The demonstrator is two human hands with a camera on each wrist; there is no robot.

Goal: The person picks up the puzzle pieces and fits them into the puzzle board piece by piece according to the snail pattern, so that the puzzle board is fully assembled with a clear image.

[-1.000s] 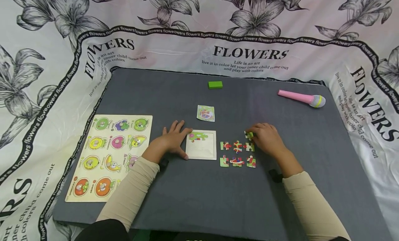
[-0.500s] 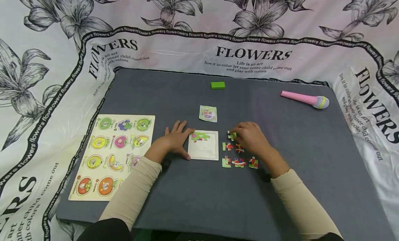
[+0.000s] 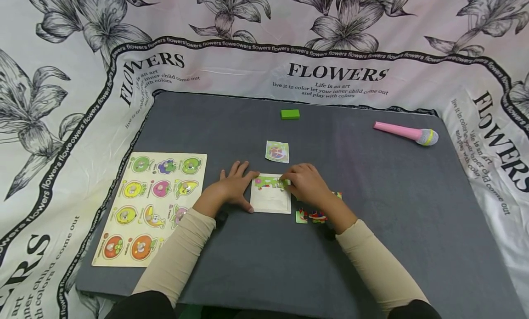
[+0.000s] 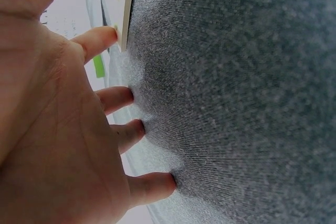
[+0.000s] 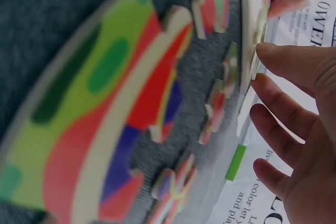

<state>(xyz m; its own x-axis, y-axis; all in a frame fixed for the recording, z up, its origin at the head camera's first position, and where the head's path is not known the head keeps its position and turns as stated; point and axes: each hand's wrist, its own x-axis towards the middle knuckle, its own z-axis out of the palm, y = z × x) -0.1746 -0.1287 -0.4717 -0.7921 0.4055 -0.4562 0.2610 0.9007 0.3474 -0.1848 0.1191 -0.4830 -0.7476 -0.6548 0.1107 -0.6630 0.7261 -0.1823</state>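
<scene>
A small white puzzle tray lies mid-table, with green puzzle pieces along its top row. My left hand is spread at its left side; thumb and index finger touch the tray's edge, while the other fingertips press on the cloth in the left wrist view. At the tray's top right corner, my right hand pinches a puzzle piece between thumb and index finger, its other fingers loosely bent. Several loose puzzle pieces, red, green and blue, lie right of the tray, partly hidden under the right hand and forearm.
Left of the tray lies a cream fruit board, partly covered by the left forearm. Behind the tray is a picture card, and farther back a green block. A pink toy microphone lies at the back right of the grey table.
My right hand has carried a green puzzle piece leftward from the loose pieces to the tray's top right corner. The left hand has stayed at the tray's left edge.
</scene>
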